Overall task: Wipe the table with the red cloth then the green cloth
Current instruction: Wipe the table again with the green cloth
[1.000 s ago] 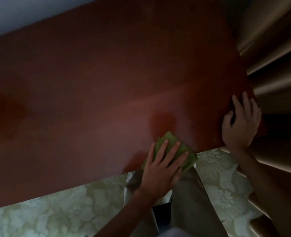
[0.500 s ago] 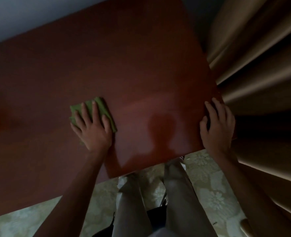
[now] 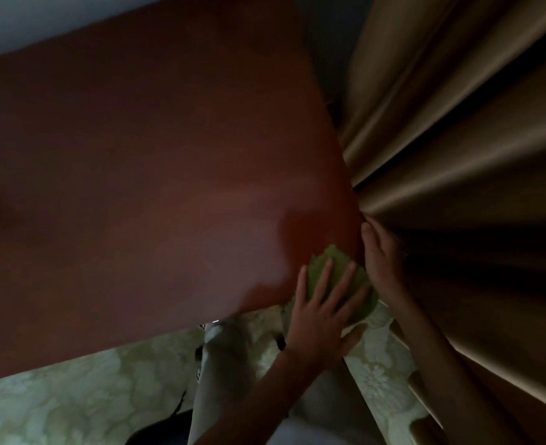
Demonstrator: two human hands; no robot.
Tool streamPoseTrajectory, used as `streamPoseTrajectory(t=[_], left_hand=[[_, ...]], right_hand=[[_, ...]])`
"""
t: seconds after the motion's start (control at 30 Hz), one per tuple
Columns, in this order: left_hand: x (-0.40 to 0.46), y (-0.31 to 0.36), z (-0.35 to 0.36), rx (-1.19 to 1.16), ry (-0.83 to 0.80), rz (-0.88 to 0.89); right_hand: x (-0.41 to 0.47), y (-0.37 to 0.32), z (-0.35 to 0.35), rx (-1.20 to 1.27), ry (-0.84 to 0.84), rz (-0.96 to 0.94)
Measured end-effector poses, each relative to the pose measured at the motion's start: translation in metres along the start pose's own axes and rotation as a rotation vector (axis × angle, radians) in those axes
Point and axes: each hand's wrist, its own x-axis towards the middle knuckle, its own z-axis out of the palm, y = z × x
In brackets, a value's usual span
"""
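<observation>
The green cloth (image 3: 336, 264) lies at the near right corner of the dark red-brown table (image 3: 156, 175), partly overhanging the front edge. My left hand (image 3: 323, 313) presses flat on the cloth with its fingers spread. My right hand (image 3: 382, 261) rests on the table's right edge, right beside the cloth, its fingers laid along the edge. No red cloth is in view.
Beige curtains (image 3: 457, 130) hang close against the table's right side. A pale floral-patterned floor (image 3: 72, 399) shows below the front edge, with my legs in light trousers (image 3: 226, 380) standing there. A light wall runs behind the table.
My left hand has swept the green cloth from the table's left-middle back to the near right corner. The right hand stays on the right edge. The view shifted.
</observation>
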Motion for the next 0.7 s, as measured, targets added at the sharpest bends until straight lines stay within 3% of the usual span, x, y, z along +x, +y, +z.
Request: streamPoseTrajectory(t=[0.23,0.37,0.5,0.6,0.7], left_hand=[[-0.035,-0.039,0.001,0.007,0.03,-0.023],[-0.035,-0.086,-0.015,-0.02,0.112,-0.299],[0.01,-0.16,-0.042,-0.001,0.161,-0.594],[0.063,-0.196,-0.058,-0.004,0.2,-0.67],[0.118,-0.192,-0.063,-0.025,0.217,-0.7]], right_hand=[[-0.009,-0.013,-0.013,0.255,-0.029,0.353],[-0.006,0.024,-0.017,0.228,0.004,0.496],[-0.007,0.026,-0.015,0.207,-0.033,0.462],[-0.003,0.019,-0.014,0.186,-0.02,0.409],[0.003,0.007,-0.011,0.173,0.025,0.353]])
